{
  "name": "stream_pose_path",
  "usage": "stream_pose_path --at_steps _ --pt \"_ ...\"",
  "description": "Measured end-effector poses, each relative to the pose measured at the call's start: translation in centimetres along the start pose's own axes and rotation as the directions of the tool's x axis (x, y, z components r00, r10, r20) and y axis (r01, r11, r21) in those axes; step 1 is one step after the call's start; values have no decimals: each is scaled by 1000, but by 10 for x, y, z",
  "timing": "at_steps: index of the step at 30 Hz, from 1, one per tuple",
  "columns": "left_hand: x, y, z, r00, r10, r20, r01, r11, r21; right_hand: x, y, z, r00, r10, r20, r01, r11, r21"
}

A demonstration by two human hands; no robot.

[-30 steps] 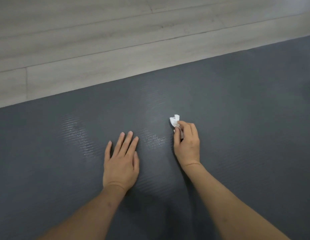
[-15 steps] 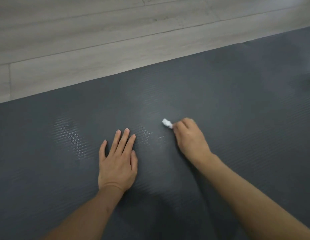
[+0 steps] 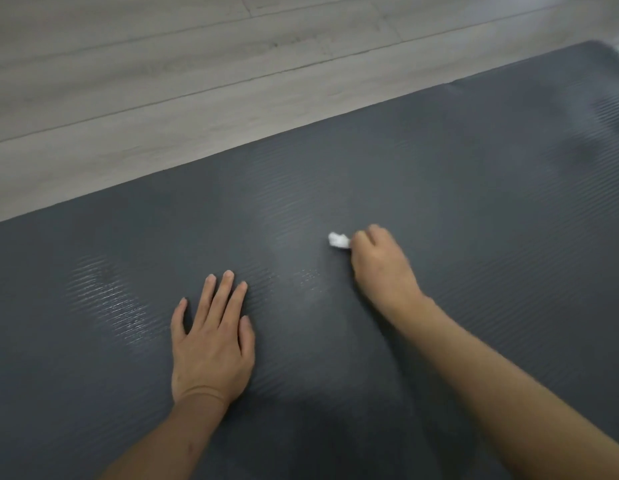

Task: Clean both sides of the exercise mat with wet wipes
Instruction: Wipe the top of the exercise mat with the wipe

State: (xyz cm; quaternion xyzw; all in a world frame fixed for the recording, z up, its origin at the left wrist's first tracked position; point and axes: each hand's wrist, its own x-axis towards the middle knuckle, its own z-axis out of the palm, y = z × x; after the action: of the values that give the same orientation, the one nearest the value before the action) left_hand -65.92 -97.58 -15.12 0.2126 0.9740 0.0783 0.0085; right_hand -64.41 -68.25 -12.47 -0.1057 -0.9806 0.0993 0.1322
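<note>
Wipe [image 3: 339,240] farther right across mat [image 3: 474,202]

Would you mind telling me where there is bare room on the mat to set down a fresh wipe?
The dark grey ribbed exercise mat lies bare right of the right hand, and between the hands and its far edge by the pale wood floor. Crowded: between the flat left hand and the crumpled white wipe.

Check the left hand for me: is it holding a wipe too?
No, the left hand lies flat on the mat with straight fingers; only the right hand grips the wipe.
</note>
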Motion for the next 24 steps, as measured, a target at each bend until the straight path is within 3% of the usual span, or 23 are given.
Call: stream_pose_path --at_steps 2,5,7,9,11,12,14,15,17,19,20,22,24 --pt "1 0 0 1000 -1 -5 1 1000 3 28 66 -18 945 301 -131 -314 944 -99" --pt "0 1 0 1000 -4 1 4 1000 8 27 56 -18 863 463 -205 -483 874 -59" --pt "1 0 0 1000 -10 7 10 1000 9 5 -18 -3 907 399 -135 -401 916 13" --pt "0 0 0 1000 -10 13 10 1000 6 -36 -92 9 989 146 25 -148 982 116" --pt "0 0 0 1000 -6 17 6 1000 12 -56 -109 7 982 -140 124 121 981 152" --pt "0 0 0 1000 -5 17 5 1000 15 -48 -87 4 977 -173 121 157 978 138" --pt "0 0 0 1000 -6 12 5 1000 15 -14 -17 -7 996 59 73 -61 998 28" --pt "0 0 -1 1000 -7 11 7 1000 14 3 24 -17 967 252 29 -251 967 -37" --pt "1 1 -1 1000 -10 12 10 1000 11 19 78 -36 841 535 -78 -539 841 -50" --pt "0 2 -1 1000 -9 14 9 1000 7 15 53 -32 790 597 -140 -607 793 -41" --pt "0 2 -1 1000 -6 18 6 1000 6 5 16 -21 826 553 -111 -559 829 -29" --pt "0 1 -1 1000 -7 20 6 1000 4 -26 -69 -1 956 292 29 -293 955 49" --pt "0 1 -2 1000 -2 17 2 1000 -3 -54 -105 6 991 -12 137 -3 994 113"
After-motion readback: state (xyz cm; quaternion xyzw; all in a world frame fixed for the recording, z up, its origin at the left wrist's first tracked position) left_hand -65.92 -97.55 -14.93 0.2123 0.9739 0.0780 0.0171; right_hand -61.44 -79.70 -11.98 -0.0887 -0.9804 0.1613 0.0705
